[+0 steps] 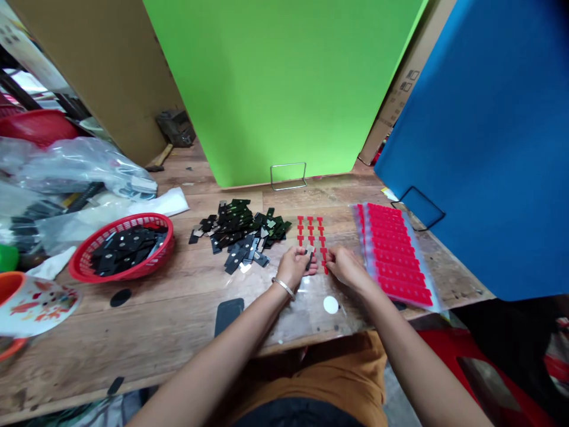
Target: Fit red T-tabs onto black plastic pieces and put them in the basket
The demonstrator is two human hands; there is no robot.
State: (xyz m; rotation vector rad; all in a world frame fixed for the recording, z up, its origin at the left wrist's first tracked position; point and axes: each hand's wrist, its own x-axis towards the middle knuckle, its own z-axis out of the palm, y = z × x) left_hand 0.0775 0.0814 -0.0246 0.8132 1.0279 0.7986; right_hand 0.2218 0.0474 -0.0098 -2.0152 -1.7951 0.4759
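My left hand (pixel 294 267) is closed round a small flat black piece (pixel 310 257), its palm side partly turned up. My right hand (pixel 345 267) reaches down just to the right, thumb and fingertips pinched at the edge of a red T-shaped piece (pixel 324 251). This piece belongs to short columns of red T-shaped pieces (pixel 310 229) laid out on the table beyond my hands. The fingers partly cover the lower ones. Left of my hands lies a loose heap of flat black pieces (pixel 235 220), some with light patches.
A red basket (pixel 166 240) of black pieces stands at left, near a printed cup (pixel 38 302) and plastic bags (pixel 80 166). Clear sheets of red strips (pixel 395 255) lie at right. Green (pixel 284 89) and blue (pixel 484 160) boards rise behind. A white disc (pixel 331 305) lies near the front edge.
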